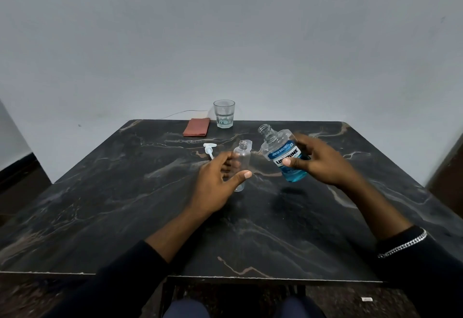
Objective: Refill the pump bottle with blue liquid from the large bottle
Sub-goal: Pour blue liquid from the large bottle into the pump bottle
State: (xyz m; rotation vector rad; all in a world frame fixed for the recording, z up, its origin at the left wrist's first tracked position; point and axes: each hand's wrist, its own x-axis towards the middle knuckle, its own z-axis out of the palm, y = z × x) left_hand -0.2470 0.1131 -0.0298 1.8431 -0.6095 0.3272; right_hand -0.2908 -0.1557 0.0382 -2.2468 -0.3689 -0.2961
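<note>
Clear plastic fills both hands. The person's right hand (pixel 318 160) grips the large bottle (pixel 283 157) around its labelled middle, thumb on the front of the label, fingers wrapped behind. The bottle is held off the bench (pixel 125 217) and tipped so its uncapped neck points up and to the left. The blue liquid (pixel 295 176) pools in the lower end, well short of the mouth, so nothing is pouring.

The left hand (pixel 218 180) holds the small pump bottle (pixel 242 158), fingers showing through the clear wall from behind and thumb lying across the front, low down. The grip looks loose, and I cannot tell whether the base rests on the bench or is just lifted. This bottle looks empty. Its open threaded mouth sits near the large bottle's shoulder, seemingly so one hand can steady the narrow target while the other aims.

Just beyond the left hand, the white pump head (pixel 209 149) lies on its side, likely set aside to keep that mouth free. A small translucent piece (pixel 248 142) behind the pump bottle's neck may be a cap, though it is too unclear to say.

At the bench's far edge stand a drinking glass (pixel 224 113) holding a little clear liquid and, just to its left, a folded reddish cloth (pixel 196 127), probably there for spills.
</note>
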